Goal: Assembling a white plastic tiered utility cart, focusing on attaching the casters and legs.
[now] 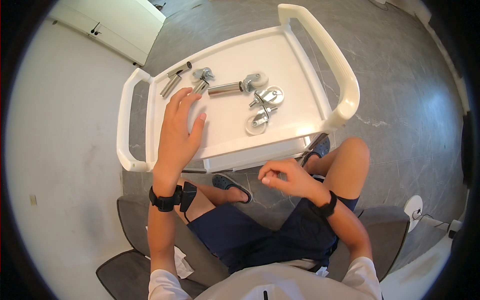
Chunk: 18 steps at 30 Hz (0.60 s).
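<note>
A shiny metal tube [201, 87] is lying on the smooth white plastic tray [225, 125], just beyond the open left hand [177, 135] (whether touching, I cannot tell), its axis slanting away and rightward toward a caster [200, 74]; the right hand [285, 176] is curling loosely closed.

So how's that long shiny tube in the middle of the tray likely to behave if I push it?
The tube looks smooth and polished, so it may feel slippery. Its metallic look suggests it's stiff. Its round shape could roll, though the wheel at its right end would probably hinder that.
</note>
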Motion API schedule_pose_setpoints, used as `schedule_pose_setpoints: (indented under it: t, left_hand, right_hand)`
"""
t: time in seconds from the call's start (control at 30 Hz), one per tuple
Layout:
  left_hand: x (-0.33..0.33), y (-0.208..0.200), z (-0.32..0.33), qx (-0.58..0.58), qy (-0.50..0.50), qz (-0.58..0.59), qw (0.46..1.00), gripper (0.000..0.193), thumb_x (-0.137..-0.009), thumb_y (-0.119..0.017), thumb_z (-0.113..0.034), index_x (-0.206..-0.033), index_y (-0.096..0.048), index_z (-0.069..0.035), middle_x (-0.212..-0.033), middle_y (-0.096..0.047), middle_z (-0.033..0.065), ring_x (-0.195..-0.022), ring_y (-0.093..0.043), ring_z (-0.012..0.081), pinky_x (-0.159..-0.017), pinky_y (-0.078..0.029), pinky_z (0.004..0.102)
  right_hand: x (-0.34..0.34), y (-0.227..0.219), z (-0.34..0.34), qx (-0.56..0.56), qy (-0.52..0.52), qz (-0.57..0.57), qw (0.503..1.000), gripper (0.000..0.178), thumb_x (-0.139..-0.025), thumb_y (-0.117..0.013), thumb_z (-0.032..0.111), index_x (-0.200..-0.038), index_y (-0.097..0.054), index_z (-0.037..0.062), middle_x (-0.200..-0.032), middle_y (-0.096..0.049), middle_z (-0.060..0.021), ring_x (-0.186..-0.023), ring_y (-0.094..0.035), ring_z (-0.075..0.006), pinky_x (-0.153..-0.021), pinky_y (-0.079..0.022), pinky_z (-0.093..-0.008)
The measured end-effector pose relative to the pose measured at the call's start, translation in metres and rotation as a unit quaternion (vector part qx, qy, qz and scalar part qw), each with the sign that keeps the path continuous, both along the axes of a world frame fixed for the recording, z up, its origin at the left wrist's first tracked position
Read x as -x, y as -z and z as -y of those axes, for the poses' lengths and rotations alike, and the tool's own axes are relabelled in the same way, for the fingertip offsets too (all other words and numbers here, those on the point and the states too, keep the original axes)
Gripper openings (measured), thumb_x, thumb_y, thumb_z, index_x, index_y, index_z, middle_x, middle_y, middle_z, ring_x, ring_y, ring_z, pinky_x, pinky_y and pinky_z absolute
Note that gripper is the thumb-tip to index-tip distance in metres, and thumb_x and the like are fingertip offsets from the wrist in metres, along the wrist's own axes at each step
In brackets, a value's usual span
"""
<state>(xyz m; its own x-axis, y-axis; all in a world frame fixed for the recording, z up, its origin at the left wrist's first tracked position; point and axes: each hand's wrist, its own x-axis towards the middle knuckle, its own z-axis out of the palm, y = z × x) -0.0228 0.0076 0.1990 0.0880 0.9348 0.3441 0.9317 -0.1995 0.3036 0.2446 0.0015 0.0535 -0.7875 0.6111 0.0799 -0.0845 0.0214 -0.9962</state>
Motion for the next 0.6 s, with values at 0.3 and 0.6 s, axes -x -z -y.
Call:
schedule_pose_setpoints:
  t: [0.3, 0.6]
  left_hand:
    - [0.019, 0.005, 0.009, 0.035, -0.031, 0.005, 0.999, 0.028, -0.091, -0.062, -0.011, -0.118, -0.062, -0.004, -0.128, -0.059, 0.0164, -0.121, -0.054, 0.0356, -0.105, -0.041, 0.0401]
    - [0.027, 0.002, 0.027, 0.015, -0.067, 0.012, 0.998, 0.021, -0.086, -0.07, -0.011, -0.104, -0.064, -0.002, -0.096, -0.063, 0.0111, -0.093, -0.057, 0.0303, -0.084, -0.047, 0.0389]
  right_hand:
    - [0.001, -0.116, -0.028, -0.414, 0.239, -0.005, 0.878, 0.017, -0.079, -0.074, 0.004, -0.094, -0.068, 0.0077, -0.076, -0.062, -0.0082, -0.067, -0.061, -0.0265, -0.059, -0.05, -0.0372]
    - [0.019, -0.124, -0.049, -0.491, 0.261, 0.191, 0.809, 0.024, -0.082, -0.075, 0.022, -0.1, -0.069, 0.0085, -0.086, -0.065, -0.0081, -0.079, -0.061, -0.0268, -0.067, -0.05, -0.0386]
